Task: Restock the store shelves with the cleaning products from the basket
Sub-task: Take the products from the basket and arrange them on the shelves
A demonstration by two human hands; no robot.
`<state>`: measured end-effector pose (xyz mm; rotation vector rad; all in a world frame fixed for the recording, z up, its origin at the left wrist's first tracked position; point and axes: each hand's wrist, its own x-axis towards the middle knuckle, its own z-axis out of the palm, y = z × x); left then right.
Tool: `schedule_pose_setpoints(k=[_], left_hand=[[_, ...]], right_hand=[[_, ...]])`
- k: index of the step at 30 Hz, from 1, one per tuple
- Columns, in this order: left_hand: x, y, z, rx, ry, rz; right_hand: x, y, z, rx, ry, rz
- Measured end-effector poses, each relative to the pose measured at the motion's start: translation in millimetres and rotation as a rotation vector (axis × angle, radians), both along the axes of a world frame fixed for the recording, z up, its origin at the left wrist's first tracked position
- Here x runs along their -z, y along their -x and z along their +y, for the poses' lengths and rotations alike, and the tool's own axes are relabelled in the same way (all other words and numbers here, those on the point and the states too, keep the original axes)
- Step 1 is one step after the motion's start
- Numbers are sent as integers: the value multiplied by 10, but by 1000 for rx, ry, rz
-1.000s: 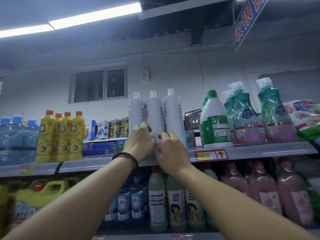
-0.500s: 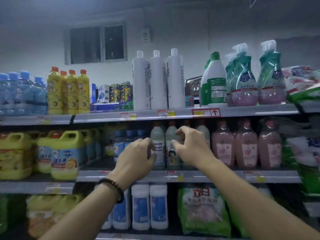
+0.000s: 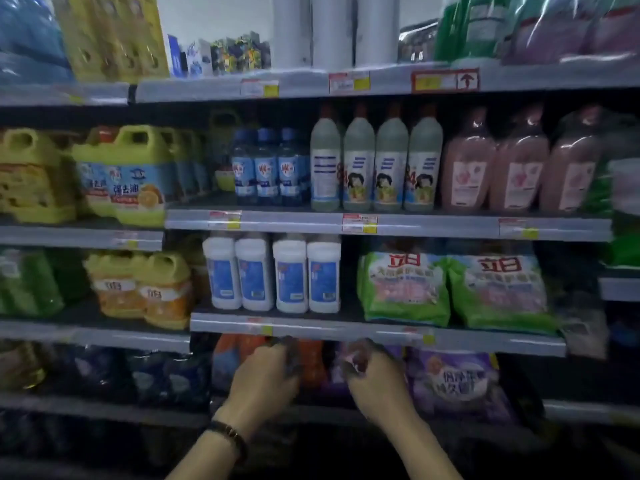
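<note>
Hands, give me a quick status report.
Left hand and right hand empty, low by the purple bags. White bottles on top shelf. Basket not in view.

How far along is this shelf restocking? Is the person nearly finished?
Hard to say. Three tall white bottles already stand together on the top shelf. Right now the left hand and right hand are both empty, low in front of the lower shelves. The basket is out of view, so what remains cannot be counted.
</note>
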<state>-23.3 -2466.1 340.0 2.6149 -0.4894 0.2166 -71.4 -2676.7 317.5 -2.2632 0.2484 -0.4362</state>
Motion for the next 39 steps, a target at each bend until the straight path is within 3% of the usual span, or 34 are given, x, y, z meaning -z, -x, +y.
schedule_pose_setpoints(k=[6, 11, 14, 24, 27, 35, 39], left_hand=[[972, 31, 339, -37, 110, 252], [1398, -277, 398, -45, 98, 365], [1659, -495, 377, -32, 162, 357], [2526, -1410, 95, -46, 511, 10], [2802, -1461, -3, -53, 490, -31], [2973, -1612, -124, -115, 668, 103], [3035, -1668, -125, -140, 745, 192]], right_hand=[[1122, 66, 80, -56, -63, 164], [1418, -65, 40, -72, 3, 254], [1554, -208, 44, -60, 28, 214], [1960, -1505, 261, -27, -119, 76], [2136, -1943, 212, 7, -136, 77], [2468, -2569, 220, 80, -327, 86], [2493, -2537, 247, 3, -262, 89]])
